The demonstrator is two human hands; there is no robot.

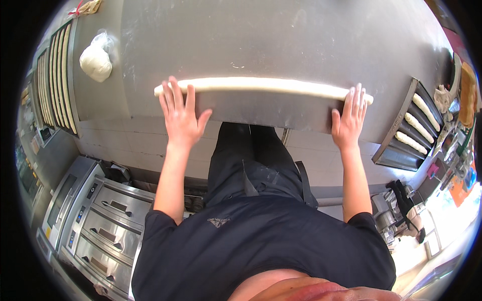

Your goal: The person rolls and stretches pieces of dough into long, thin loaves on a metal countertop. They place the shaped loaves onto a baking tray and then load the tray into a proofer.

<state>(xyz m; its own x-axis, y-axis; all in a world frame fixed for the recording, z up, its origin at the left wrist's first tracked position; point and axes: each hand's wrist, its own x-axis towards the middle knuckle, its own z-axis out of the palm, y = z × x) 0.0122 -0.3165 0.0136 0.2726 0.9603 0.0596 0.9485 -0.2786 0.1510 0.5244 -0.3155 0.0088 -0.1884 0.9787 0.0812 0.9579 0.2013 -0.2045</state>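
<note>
A long rope of dough lies across the near part of a metal work table. Near its left end, my left hand rests with spread fingers laid over the dough. My right hand lies flat over the rope near the right end, its fingers close together and the thumb apart. Neither hand is closed around the dough. Both ends of the rope stick out a little past my fingers.
At the left are a dough lump in a plastic bag and a grooved tray of long dough strips. A baguette tray with several short dough pieces stands at the right. Behind me are a deck oven and, farther right, another person.
</note>
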